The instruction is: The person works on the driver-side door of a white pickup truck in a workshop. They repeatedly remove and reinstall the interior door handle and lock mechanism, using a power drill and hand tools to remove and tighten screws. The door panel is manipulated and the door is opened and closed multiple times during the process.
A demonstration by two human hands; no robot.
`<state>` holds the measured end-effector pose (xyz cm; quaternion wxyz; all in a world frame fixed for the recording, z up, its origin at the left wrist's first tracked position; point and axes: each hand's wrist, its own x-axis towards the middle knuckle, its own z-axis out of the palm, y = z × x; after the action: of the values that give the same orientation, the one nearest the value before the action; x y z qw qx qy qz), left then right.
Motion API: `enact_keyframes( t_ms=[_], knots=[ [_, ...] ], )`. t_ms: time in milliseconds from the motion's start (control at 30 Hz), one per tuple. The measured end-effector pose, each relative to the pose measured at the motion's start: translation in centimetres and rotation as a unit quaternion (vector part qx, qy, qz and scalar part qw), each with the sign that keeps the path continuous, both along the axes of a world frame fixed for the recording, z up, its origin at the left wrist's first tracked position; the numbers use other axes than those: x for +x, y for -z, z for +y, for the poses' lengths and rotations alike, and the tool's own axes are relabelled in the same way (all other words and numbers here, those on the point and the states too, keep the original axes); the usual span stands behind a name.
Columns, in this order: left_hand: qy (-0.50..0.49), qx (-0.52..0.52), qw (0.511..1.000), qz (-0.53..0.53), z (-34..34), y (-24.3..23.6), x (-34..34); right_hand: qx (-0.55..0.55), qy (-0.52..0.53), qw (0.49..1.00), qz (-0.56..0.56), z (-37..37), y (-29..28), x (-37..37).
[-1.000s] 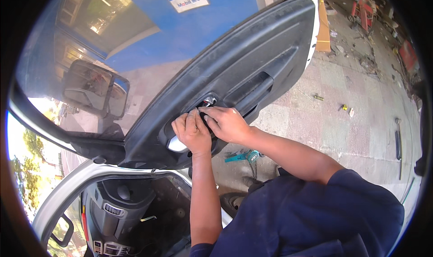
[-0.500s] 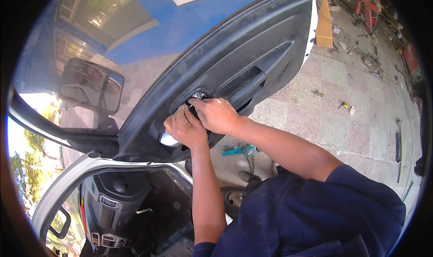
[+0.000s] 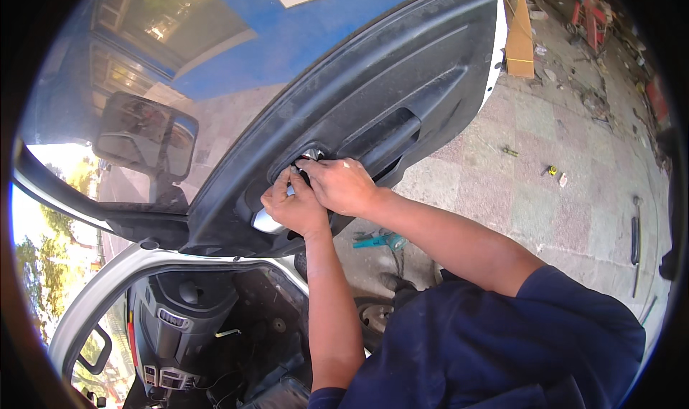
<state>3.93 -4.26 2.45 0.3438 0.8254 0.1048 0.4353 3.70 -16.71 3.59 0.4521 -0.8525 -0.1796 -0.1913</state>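
Observation:
The black door panel (image 3: pixel 402 57) of an open vehicle door stretches diagonally in front of me. Both hands meet at the recess of its inside handle, where a bit of shiny chrome (image 3: pixel 311 153) shows just above the fingers. My left hand (image 3: pixel 296 207) is closed in a pinch, thumb and fingertips together at the recess. Against it, my right hand (image 3: pixel 343 186) is also closed, its fingertips pressed in at the same spot. Whatever they pinch is hidden by the fingers. A silver trim piece (image 3: pixel 267 222) shows below my left hand.
The door window (image 3: pixel 237 115) and a side mirror (image 3: pixel 147 136) lie beyond the panel. Below left is the cab interior with its dashboard (image 3: pixel 172 316). A teal power tool (image 3: pixel 379 241) lies on the floor under the door. Farther right are a tape measure (image 3: pixel 551 171) and a long-handled tool (image 3: pixel 636 229).
My left hand's fingers have shifted slightly and bunched closer at the recess, showing more of the silver trim. My right hand stays nearly in place.

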Motion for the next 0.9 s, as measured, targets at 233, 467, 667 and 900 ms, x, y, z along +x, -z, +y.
enact_keyframes(
  t_ms=[233,467,667,900],
  knots=[
    [0.030,0.003,1.000,-0.010,0.1,-0.2,0.0,-0.011,-0.003,1.000,0.012,0.0,-0.1,0.1],
    [0.031,0.051,0.998,-0.005,0.1,-0.7,0.0,-0.021,-0.007,1.000,0.012,-0.2,-0.1,0.1],
    [0.005,0.052,0.998,0.027,0.4,-1.1,0.3,-0.044,-0.014,0.998,0.035,-0.3,-1.0,-0.1],
    [-0.026,0.019,0.999,0.028,-0.7,-0.8,0.5,-0.024,-0.003,0.999,0.025,-0.5,-0.5,-0.1]
  ],
)
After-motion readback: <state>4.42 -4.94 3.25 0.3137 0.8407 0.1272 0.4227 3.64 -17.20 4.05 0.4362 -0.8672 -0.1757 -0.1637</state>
